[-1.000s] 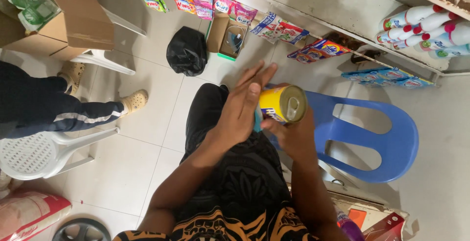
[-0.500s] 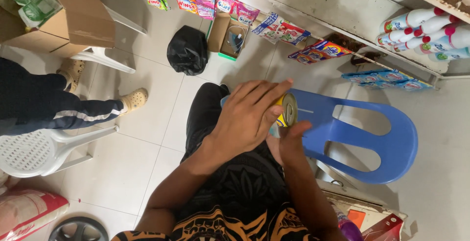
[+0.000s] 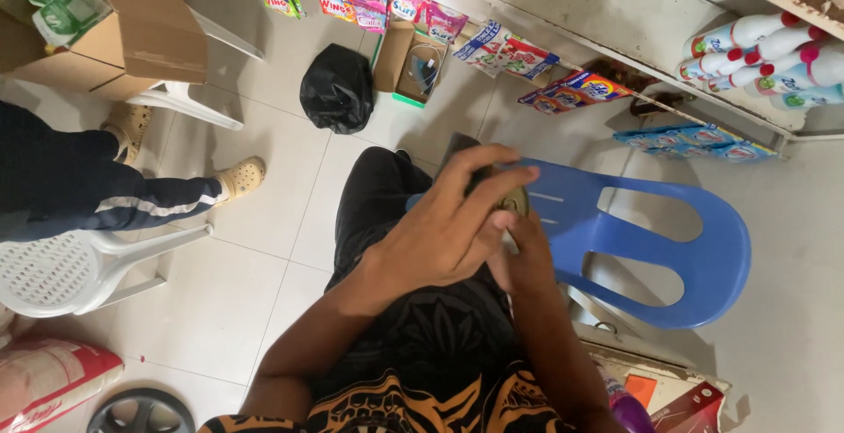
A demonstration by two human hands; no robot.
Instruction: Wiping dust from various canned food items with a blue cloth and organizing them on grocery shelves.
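Over my lap I hold a small round can (image 3: 515, 202) in both hands. Only part of its metal end and dark side shows between my fingers. My left hand (image 3: 444, 235) lies over the can's top and side, fingers stretched across it. My right hand (image 3: 527, 261) grips it from underneath and is mostly hidden behind the left. I wear black trousers and a black and orange patterned shirt.
A blue plastic chair (image 3: 694, 257) stands right of my hands. Another person's legs (image 3: 97, 200) rest by a white plastic chair (image 3: 53, 275) at left. A black bag (image 3: 337, 90), a small open carton (image 3: 409, 64), a large cardboard box (image 3: 149, 20), hanging sachets (image 3: 369, 2) and white bottles (image 3: 765, 55) surround me.
The can has turned: its yellow side and open end faced me before, now they are mostly covered. My left hand went from flat against it to draped over it.
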